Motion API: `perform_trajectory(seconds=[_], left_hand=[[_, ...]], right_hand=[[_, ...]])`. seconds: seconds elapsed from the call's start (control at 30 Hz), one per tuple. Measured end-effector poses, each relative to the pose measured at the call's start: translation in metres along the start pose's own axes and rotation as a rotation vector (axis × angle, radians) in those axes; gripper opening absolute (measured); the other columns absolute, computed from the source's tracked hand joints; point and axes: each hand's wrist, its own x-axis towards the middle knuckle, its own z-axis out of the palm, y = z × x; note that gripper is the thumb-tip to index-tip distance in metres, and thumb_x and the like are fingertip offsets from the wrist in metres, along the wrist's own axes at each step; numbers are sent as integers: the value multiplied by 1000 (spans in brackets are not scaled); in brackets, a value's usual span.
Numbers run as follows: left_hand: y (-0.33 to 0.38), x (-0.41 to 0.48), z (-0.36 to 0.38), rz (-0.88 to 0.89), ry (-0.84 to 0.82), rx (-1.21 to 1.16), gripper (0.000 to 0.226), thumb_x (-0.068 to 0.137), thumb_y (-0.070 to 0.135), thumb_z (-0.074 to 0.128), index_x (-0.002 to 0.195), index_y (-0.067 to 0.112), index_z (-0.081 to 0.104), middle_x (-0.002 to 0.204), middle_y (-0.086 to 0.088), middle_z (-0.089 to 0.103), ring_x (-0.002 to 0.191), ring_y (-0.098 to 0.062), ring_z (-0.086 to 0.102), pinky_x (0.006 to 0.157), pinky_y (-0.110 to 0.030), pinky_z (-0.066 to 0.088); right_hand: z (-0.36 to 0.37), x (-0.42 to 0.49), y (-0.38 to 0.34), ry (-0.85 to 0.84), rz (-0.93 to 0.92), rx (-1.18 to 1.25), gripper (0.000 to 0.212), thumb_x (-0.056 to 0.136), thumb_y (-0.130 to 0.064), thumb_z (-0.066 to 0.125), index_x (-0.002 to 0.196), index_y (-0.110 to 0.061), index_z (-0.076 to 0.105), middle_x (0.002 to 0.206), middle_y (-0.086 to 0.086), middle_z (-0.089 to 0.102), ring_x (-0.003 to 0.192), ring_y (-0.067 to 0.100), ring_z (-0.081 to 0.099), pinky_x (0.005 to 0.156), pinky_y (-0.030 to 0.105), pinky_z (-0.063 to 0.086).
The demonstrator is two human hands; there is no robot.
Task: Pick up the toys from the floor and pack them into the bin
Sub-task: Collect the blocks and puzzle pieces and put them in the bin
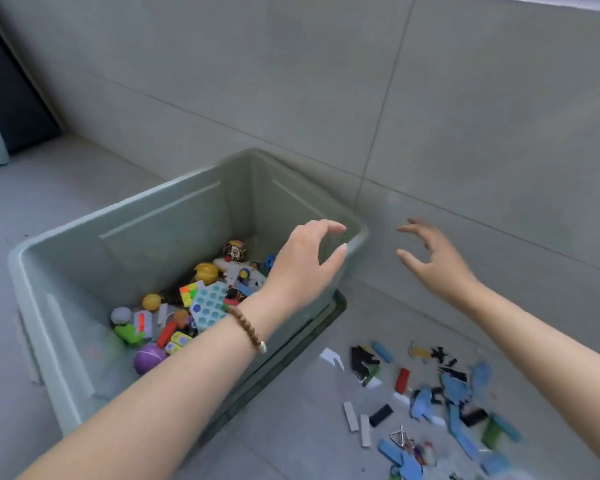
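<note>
Loosely, left hand (302, 263) and right hand (435, 261) spread empty fingers near the smooth (rectangular) plastic bin (174, 233).

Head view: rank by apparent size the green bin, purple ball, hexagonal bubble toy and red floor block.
Largest first:
green bin
hexagonal bubble toy
purple ball
red block
The toy and the ball look close.
</note>
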Motion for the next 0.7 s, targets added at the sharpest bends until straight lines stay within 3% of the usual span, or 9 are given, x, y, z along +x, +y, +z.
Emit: perform_trajectory(seconds=[0.1,0.23,0.33,0.43,0.5,0.63,0.7], left_hand=[[3,-17,54,22,-106,-83,21,92,24,56,112,23,61,110,11,61,105,-4,52,93,-18,40],[-43,-57,128,-268,-369,-8,27,87,35,62,112,25,59,113,7,60,95,-7,55,89,-25,46],[-83,-95,170,-562,-571,84,58,81,44,67,129,17,49,129,0,53,110,-16,55,95,-25,43],[-111,-130,208,-622,-708,164,70,78,43,71,136,18,40,134,-1,44,120,-15,49,99,-25,40],[-121,-147,227,-592,-708,161,65,77,38,73,133,20,43,131,1,44,118,-14,49,98,-24,41],[-132,-162,247,-530,-549,96,45,75,30,77,113,23,54,115,7,48,102,-8,52,85,-16,40],[-138,-169,248,-488,-505,78,43,73,33,78,108,24,54,110,10,47,94,-4,48,82,-15,40]], right_hand=[[6,-39,56,-89,113,31,38,89,-24,60,126,-26,51,145,-3,37,132,13,36,111,34,31],[48,-87,114,-209,267,86,42,84,-26,67,124,-23,54,131,-3,48,113,13,50,95,26,39],[87,-117,140,-338,368,148,44,82,-25,70,123,-21,55,121,-5,54,103,9,52,87,20,39],[124,-140,163,-458,414,193,36,82,-24,71,116,-25,59,116,-8,53,108,10,53,88,20,41],[142,-149,175,-499,402,177,34,82,-25,70,114,-28,60,117,-11,52,109,8,51,89,20,40],[168,-152,190,-552,295,95,38,82,-23,70,119,-26,61,118,-6,52,110,10,51,100,27,41],[176,-152,194,-531,248,52,38,80,-21,71,116,-24,64,114,-5,52,107,11,50,98,29,42]])
